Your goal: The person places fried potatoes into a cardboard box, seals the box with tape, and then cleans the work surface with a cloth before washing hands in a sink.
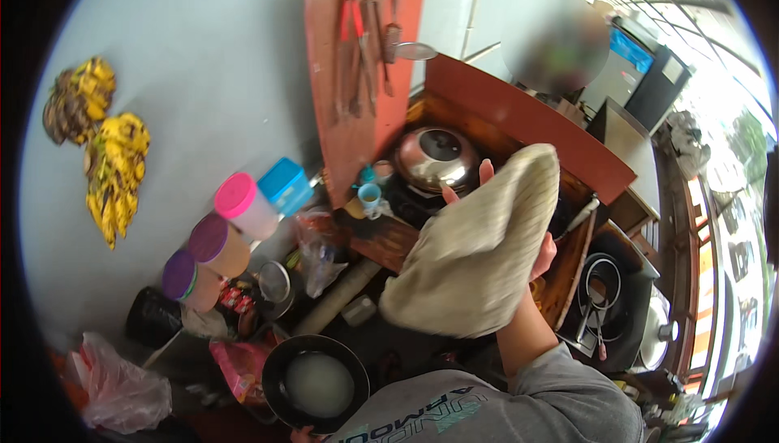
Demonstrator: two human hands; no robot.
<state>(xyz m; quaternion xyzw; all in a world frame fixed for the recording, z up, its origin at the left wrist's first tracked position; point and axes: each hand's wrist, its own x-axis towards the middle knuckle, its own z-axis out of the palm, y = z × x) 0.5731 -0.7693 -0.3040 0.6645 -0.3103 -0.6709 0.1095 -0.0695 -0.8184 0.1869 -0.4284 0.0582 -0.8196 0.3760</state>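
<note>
A beige striped cloth (479,248), blurred in part by motion, hangs over my right hand (544,256). Fingertips show past its upper left edge and more of the hand at its right edge; the palm is hidden behind the fabric. Low in the view, my left hand (302,435) grips the near side of a black frying pan (274,406), and most of that hand is cut off. A round, whitish, thin layer (319,384) lies in the pan. Beyond the cloth, a pot with a shiny domed lid (438,169) sits on the stove.
Lidded plastic tubs (247,199) line the wall at left. A small blue cup (370,198) stands beside the stove. Red-handled tongs (350,29) hang on the reddish board (324,78). Banana bunches (118,167) hang at far left. More pans (600,281) are at right.
</note>
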